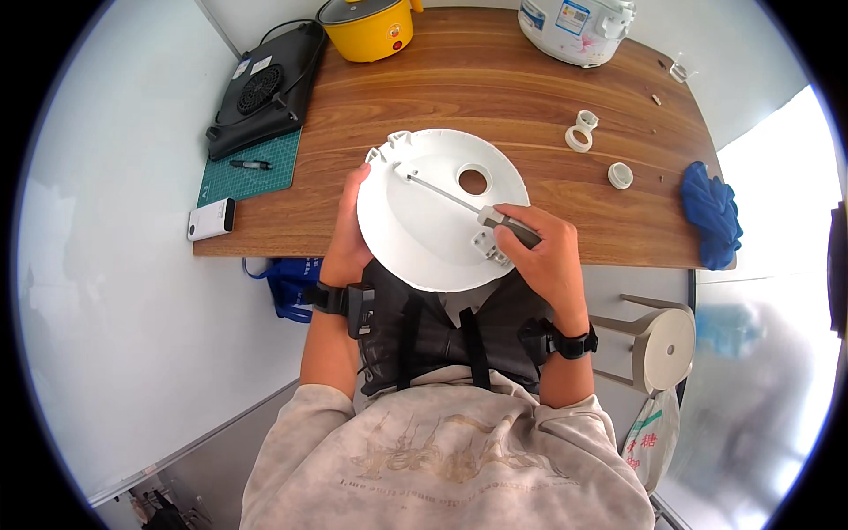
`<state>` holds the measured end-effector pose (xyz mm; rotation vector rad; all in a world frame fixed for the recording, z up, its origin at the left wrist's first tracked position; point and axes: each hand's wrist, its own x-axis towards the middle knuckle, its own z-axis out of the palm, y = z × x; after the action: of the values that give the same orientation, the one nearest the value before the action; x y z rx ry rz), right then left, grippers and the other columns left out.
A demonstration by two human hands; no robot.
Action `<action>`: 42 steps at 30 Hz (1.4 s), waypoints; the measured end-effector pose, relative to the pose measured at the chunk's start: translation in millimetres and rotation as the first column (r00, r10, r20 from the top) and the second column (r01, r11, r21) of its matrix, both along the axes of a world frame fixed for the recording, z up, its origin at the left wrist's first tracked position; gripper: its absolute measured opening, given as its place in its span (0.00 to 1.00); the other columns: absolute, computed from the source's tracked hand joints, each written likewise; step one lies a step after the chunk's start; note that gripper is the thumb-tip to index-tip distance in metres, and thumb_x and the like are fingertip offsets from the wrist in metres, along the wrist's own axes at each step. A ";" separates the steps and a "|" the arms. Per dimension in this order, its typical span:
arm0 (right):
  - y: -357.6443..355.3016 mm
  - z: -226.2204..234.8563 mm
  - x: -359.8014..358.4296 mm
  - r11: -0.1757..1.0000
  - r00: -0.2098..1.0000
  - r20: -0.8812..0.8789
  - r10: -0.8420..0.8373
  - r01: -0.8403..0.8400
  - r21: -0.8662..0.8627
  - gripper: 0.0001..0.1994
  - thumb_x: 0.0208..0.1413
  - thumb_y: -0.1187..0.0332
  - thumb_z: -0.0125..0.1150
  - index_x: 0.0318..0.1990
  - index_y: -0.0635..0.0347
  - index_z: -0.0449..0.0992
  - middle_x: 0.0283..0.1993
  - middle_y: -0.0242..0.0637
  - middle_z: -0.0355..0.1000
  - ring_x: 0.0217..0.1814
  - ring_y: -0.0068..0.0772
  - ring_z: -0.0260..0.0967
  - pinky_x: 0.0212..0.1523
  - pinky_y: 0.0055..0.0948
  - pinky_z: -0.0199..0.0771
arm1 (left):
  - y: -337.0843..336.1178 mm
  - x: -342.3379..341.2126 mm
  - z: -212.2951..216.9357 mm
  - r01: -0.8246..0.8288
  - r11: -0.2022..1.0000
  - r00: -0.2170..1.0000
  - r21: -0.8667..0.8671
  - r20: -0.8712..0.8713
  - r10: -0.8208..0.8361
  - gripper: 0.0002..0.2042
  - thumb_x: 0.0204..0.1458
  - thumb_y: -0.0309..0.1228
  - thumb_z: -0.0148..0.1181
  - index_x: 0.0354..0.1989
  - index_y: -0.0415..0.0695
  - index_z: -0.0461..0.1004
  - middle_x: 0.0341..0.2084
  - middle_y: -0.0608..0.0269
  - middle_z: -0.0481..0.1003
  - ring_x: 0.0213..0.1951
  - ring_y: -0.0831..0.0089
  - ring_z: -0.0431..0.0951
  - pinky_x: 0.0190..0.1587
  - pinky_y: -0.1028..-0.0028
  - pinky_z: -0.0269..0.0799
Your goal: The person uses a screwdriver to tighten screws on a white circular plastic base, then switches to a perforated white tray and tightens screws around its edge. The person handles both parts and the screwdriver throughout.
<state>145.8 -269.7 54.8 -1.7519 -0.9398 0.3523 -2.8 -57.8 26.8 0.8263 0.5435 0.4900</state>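
Observation:
My left hand grips the left rim of a round white plastic lid, tilted over the table's front edge and my lap. The lid has a round hole on its upper right, hinge-like tabs at its upper left and a small bracket low on the right. In my right hand is a screwdriver with a grey and dark handle. Its long shaft points up and left across the lid, and the tip meets a small raised fitting near the lid's upper left. My left fingers are mostly hidden behind the lid.
On the wooden table stand a yellow electric pot, a white rice cooker and a black induction-type appliance on a green mat. White plastic rings and a blue cloth lie right. A stool stands below.

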 end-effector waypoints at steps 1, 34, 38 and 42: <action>-0.4 0.4 0.0 1.000 1.000 0.017 0.005 -0.005 0.003 0.13 0.49 0.71 0.66 0.42 0.65 0.82 0.35 0.45 0.79 0.31 0.40 0.77 0.35 0.30 0.76 | -1.3 0.1 1.4 0.001 1.000 1.000 0.001 -0.002 -0.001 0.29 0.61 0.53 0.48 0.60 0.42 0.69 0.50 0.56 0.76 0.50 0.66 0.77 0.52 0.68 0.74; 14.3 47.5 19.5 0.989 0.945 0.292 0.149 -0.142 -0.044 0.12 0.47 0.72 0.62 0.38 0.67 0.82 0.35 0.49 0.79 0.32 0.50 0.76 0.38 0.36 0.76 | -7.3 -3.2 7.2 0.010 0.997 1.000 -0.077 0.010 -0.010 0.26 0.61 0.49 0.51 0.58 0.40 0.71 0.49 0.57 0.78 0.49 0.66 0.79 0.51 0.68 0.75; 15.3 46.3 20.5 0.988 0.935 0.319 0.153 -0.147 -0.043 0.11 0.46 0.71 0.62 0.38 0.66 0.83 0.33 0.50 0.79 0.30 0.51 0.75 0.36 0.37 0.76 | -4.7 -2.7 5.4 0.011 0.999 1.000 -0.047 -0.016 -0.012 0.27 0.61 0.49 0.50 0.59 0.40 0.70 0.50 0.56 0.77 0.49 0.66 0.79 0.51 0.68 0.75; 20.9 56.8 22.8 0.977 0.912 0.355 0.203 -0.167 -0.131 0.12 0.47 0.70 0.61 0.37 0.65 0.83 0.31 0.51 0.78 0.29 0.51 0.74 0.35 0.38 0.76 | -2.2 -4.4 -0.5 0.024 0.999 1.000 -0.037 -0.001 -0.024 0.27 0.61 0.49 0.50 0.60 0.39 0.69 0.51 0.55 0.77 0.50 0.65 0.78 0.52 0.68 0.75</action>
<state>168.6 -248.7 111.6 -1.8596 -1.3852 0.1949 -7.3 -60.0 26.2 0.7974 0.5423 0.4562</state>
